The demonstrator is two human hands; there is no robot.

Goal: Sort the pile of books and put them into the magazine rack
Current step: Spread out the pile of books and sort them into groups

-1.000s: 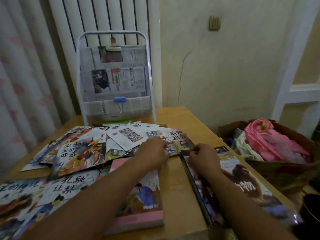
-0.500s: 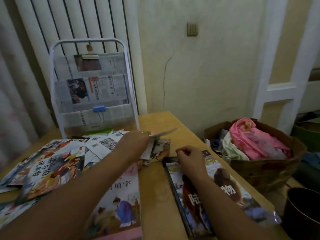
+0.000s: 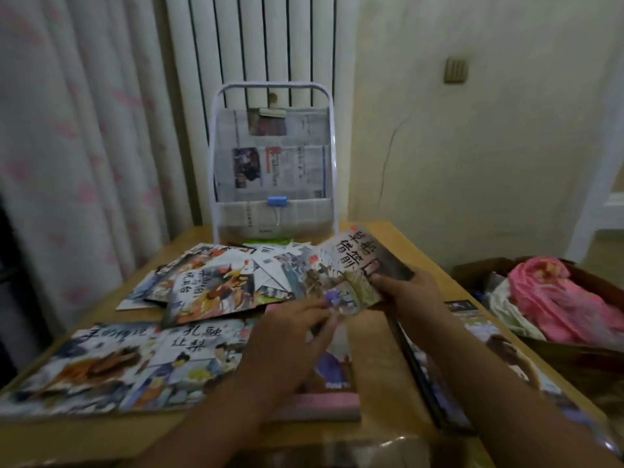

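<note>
Many loose books (image 3: 209, 292): thin picture books fanned over the desk's (image 3: 378, 359) left half and far edge, overlapping; judged light, floppy and glossy, likely to slide off one another.
Magazine rack (image 3: 273, 157): upright at the desk's far edge, lined with newspaper, pockets open upward.
Left hand (image 3: 287, 336): fingers curled, pinching the near corner of the lifted book.
Lifted book (image 3: 351, 265): held tilted above the desk's middle, slim and bendy; best gripped along the spine edge so it does not sag.
Right hand (image 3: 408, 295): fingers and thumb clamped on the book's right edge.
Sorted stack (image 3: 486, 359): lies along the desk's right edge.
</note>
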